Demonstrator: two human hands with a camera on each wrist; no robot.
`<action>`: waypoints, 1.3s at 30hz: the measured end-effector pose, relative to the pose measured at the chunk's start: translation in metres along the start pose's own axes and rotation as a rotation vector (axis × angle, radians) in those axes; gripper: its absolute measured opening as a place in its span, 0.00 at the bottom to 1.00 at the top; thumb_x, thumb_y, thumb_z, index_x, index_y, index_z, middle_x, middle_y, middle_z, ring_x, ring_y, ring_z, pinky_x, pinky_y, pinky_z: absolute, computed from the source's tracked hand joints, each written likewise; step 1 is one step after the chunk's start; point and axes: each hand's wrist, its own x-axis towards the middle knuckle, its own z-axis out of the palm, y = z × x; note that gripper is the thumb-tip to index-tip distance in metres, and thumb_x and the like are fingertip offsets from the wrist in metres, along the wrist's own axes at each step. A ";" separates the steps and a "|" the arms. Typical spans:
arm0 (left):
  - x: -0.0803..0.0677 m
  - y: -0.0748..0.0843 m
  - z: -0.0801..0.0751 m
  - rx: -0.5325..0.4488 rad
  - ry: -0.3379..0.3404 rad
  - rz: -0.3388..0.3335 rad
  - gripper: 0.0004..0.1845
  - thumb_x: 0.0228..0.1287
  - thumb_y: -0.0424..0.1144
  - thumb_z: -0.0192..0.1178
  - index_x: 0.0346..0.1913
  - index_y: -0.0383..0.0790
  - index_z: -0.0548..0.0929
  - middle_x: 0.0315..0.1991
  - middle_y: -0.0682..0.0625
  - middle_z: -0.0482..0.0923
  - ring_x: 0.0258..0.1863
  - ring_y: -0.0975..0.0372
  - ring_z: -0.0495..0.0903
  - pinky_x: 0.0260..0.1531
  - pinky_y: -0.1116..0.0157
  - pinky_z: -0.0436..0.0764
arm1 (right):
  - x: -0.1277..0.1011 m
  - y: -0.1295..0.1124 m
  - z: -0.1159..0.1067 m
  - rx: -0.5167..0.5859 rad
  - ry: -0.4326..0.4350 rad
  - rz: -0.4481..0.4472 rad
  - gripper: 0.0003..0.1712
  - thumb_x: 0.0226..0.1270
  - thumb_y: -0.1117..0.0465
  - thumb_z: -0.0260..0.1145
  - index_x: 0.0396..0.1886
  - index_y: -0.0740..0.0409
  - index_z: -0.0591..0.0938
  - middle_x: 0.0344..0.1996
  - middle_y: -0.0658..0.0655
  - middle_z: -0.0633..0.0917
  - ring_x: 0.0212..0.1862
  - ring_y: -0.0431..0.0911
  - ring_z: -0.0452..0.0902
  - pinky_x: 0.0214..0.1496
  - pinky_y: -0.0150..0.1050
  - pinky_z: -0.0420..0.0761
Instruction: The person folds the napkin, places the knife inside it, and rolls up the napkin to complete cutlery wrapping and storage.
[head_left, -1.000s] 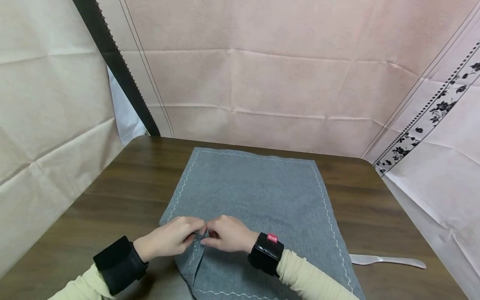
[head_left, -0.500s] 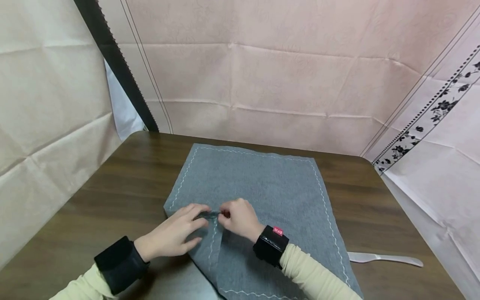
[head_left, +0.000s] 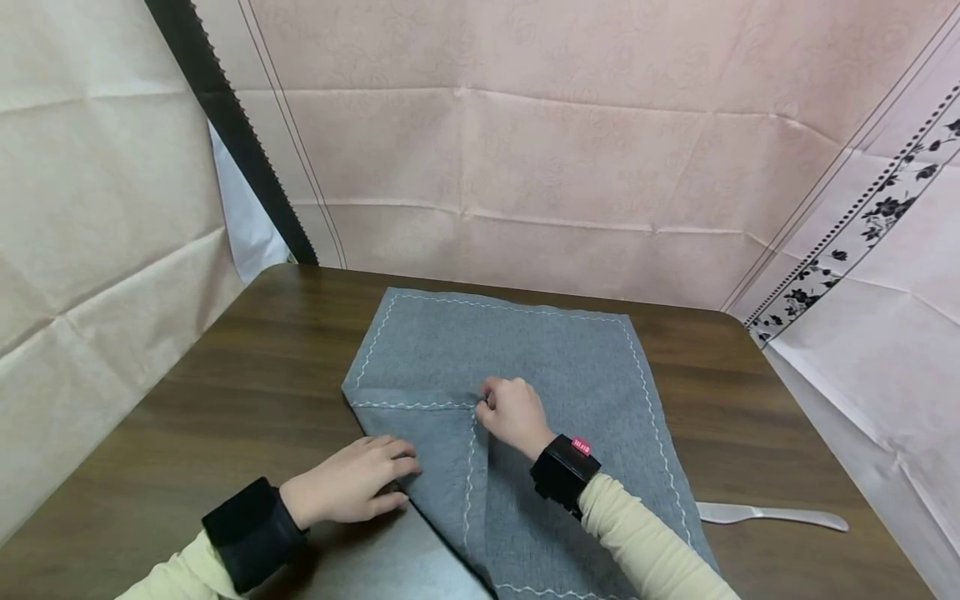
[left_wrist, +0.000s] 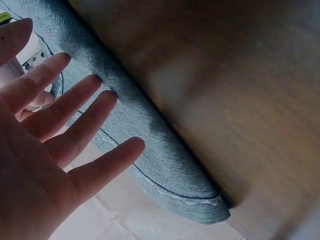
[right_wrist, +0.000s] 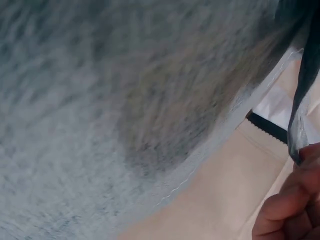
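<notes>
Corner carried farther inward, right hand [head_left: 512, 413] pinching cloth [head_left: 555, 367], left hand [head_left: 352, 487] flat on fold.

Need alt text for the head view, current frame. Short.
A person's right hand pinches the corner of a grey cloth folded in over its middle, while the left hand rests flat on the fold's near edge. The cloth, edged with white stitching, lies on a dark wooden table; a metal knife lies to the right.

— What carries everything?
— A dark wooden table [head_left: 247, 367].
— What lies on it?
— A grey cloth [head_left: 540, 358] mid-table, near-left corner folded over, and a knife [head_left: 768, 515] by the right edge.
</notes>
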 end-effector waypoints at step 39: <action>0.038 0.000 0.000 -0.007 -0.146 -0.142 0.26 0.58 0.45 0.60 0.58 0.36 0.73 0.56 0.40 0.68 0.56 0.49 0.67 0.46 0.49 0.71 | -0.005 0.057 -0.040 0.054 0.143 0.324 0.07 0.56 0.69 0.61 0.35 0.69 0.78 0.25 0.59 0.85 0.28 0.49 0.80 0.33 0.43 0.75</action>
